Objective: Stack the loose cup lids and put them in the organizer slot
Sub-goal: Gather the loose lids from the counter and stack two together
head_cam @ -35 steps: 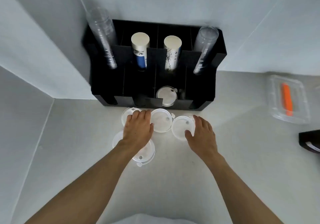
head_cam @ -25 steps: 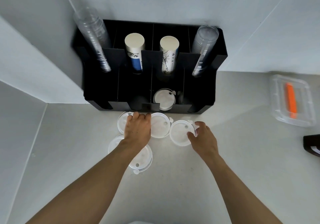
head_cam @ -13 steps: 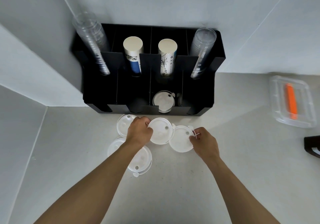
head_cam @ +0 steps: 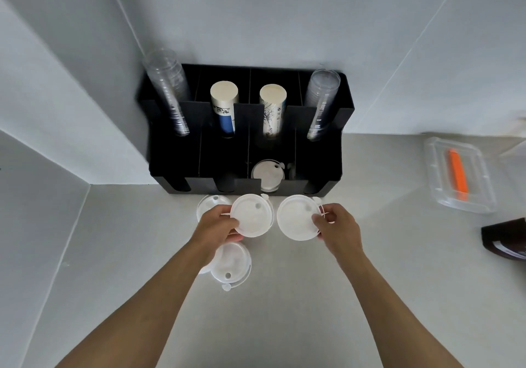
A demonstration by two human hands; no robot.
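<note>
My left hand grips a white cup lid by its left edge, lifted in front of the black organizer. My right hand pinches a second white lid at its right edge. Another lid lies on the counter partly behind my left hand. Under my left wrist lies one more loose lid. White lids sit stacked in the organizer's third front slot.
The organizer's back row holds two clear cup stacks and two paper cup stacks. A clear box with an orange item sits at right. A dark object lies at the right edge. Walls close the corner at left.
Both hands closed on a lid each and raised them off the counter, tilting them toward me. The lids now sit slightly apart.
</note>
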